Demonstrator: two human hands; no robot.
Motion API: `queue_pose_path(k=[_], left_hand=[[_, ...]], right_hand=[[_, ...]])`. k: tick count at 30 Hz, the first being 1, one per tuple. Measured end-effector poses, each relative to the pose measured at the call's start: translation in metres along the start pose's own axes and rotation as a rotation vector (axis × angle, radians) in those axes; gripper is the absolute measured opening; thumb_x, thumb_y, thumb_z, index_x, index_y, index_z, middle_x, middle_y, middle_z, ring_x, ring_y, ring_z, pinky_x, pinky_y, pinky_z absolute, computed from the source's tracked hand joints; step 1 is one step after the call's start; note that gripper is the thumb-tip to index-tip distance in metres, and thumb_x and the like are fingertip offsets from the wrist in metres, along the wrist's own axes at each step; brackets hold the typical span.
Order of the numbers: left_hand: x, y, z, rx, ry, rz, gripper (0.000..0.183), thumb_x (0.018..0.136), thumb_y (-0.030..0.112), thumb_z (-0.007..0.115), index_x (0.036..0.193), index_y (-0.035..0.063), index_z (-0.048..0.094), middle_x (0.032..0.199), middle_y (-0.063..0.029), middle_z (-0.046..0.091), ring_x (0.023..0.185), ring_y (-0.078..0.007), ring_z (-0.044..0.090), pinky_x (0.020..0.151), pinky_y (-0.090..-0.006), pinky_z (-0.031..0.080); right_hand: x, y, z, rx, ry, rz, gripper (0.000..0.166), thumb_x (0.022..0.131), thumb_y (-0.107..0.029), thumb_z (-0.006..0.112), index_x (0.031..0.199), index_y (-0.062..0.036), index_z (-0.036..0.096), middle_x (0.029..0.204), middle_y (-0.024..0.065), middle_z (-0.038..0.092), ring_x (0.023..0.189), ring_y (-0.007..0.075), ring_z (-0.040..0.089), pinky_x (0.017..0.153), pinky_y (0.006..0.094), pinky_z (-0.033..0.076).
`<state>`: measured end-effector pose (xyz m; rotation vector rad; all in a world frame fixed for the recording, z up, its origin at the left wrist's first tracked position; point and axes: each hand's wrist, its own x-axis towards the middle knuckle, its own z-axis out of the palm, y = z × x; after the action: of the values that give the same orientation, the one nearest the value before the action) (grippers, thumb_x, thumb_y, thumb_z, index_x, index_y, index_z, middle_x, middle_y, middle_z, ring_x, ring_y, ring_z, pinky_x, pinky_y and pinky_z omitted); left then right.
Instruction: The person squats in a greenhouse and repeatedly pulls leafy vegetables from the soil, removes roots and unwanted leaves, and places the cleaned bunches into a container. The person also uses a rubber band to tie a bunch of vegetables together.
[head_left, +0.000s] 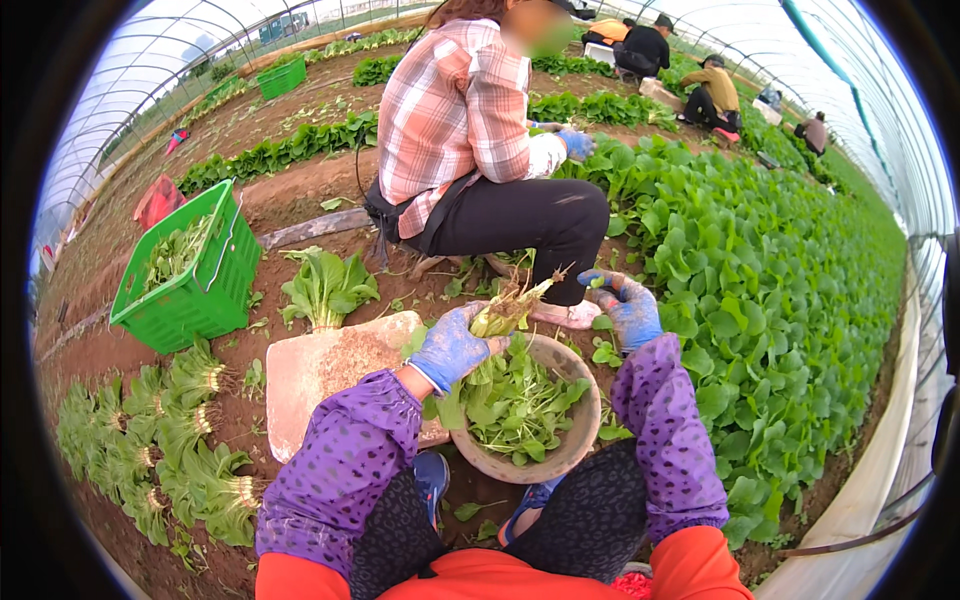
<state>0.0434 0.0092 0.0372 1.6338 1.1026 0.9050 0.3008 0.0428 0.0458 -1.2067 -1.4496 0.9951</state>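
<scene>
My left hand (454, 345), in a dirty blue glove, grips a bunch of leafy greens (504, 309). Its soil-covered roots point up and right, and its leaves hang down over a round basin (589, 420). Loose green leaves (517, 420) lie inside this basin between my knees. To the right of the roots is my gloved right hand (630, 311), its fingers bent around a small yellow-green leaf piece (597, 282). Left of the basin lies a worn, soil-strewn foam block (300, 382), partly hidden by my left forearm.
Tied bundles of greens (199, 420) lie on the soil at left, below a green plastic crate (187, 307) holding greens. One upright bundle (328, 289) stands behind the block. A co-worker (457, 135) sits ahead. Dense leafy plants (750, 315) fill the right side.
</scene>
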Motion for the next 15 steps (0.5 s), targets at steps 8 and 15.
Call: queue_pose_path(k=[8, 15], left_hand=[[0.004, 0.013, 0.019, -0.675, -0.15, -0.197, 0.036, 0.077, 0.004, 0.064, 0.112, 0.0006, 0.054, 0.102, -0.0079, 0.061, 0.09, -0.0169, 0.06, 0.081, -0.0289, 0.048], [0.006, 0.017, 0.005, -0.838, 0.108, -0.195, 0.029, 0.08, 0.002, 0.06, 0.108, -0.0023, 0.053, 0.101, -0.0103, 0.061, 0.093, -0.022, 0.06, 0.075, -0.0345, 0.053]], right_hand=[[-0.016, -0.006, 0.047, 0.548, -0.188, 0.242, 0.034, 0.083, -0.007, 0.059, 0.116, -0.0039, 0.052, 0.103, 0.0071, 0.06, 0.09, 0.0141, 0.057, 0.08, 0.0311, 0.049], [-0.027, -0.061, 0.015, 0.275, 0.091, -0.137, 0.024, 0.082, 0.0, 0.055, 0.106, -0.0026, 0.058, 0.089, 0.0021, 0.06, 0.079, 0.0095, 0.056, 0.073, 0.024, 0.047]])
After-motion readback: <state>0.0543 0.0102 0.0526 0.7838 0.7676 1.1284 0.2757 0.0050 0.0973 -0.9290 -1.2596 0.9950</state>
